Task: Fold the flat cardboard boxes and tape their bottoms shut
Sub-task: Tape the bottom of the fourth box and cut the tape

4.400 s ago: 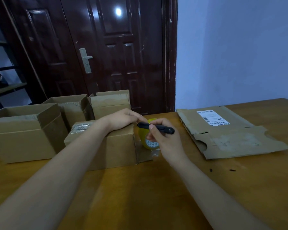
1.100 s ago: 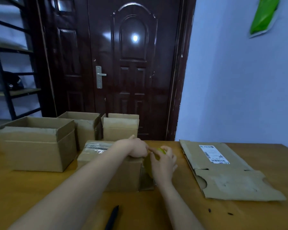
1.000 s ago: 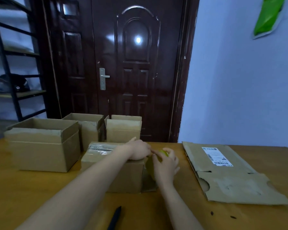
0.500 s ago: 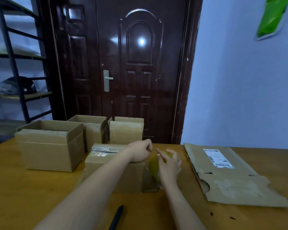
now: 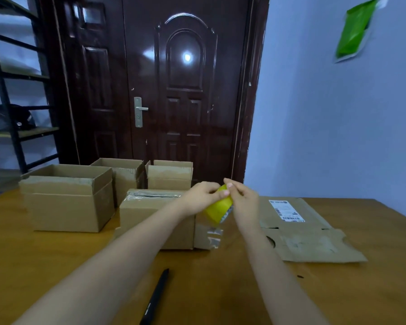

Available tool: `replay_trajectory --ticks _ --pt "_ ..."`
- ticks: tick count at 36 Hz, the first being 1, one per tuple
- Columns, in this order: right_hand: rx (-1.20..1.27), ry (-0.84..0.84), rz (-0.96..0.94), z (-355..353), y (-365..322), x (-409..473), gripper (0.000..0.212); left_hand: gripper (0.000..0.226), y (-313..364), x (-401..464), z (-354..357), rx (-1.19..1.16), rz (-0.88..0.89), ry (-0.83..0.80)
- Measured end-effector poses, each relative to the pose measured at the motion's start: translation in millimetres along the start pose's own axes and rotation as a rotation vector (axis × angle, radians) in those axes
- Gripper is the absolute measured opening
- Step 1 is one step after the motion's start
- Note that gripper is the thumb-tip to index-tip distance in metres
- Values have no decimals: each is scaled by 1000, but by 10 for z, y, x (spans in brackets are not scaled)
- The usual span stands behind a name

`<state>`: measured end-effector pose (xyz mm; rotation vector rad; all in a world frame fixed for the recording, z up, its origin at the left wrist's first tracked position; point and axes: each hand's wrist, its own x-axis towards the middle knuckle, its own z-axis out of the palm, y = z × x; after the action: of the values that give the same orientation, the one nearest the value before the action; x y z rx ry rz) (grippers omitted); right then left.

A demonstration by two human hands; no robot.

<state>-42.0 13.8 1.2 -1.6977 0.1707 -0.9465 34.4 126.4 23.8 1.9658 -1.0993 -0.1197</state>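
Above the taped box [image 5: 157, 219], both hands gripping tape roll [image 5: 218, 211]

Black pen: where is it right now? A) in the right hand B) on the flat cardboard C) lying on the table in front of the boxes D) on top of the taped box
C: the black pen lies loose on the table, nearer the camera than the boxes, while both the left hand and the right hand hold the yellow tape roll.
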Motion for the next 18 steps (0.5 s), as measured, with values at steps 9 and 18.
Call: replay_trajectory --ticks 9,18 --pt "332 107 324 -136 -377 169 18 28 293 -180 -136 -292 -32 -82" --pt "488 -161 741 -17 -587 108 8 31 346 -531 -390 -280 90 -52"
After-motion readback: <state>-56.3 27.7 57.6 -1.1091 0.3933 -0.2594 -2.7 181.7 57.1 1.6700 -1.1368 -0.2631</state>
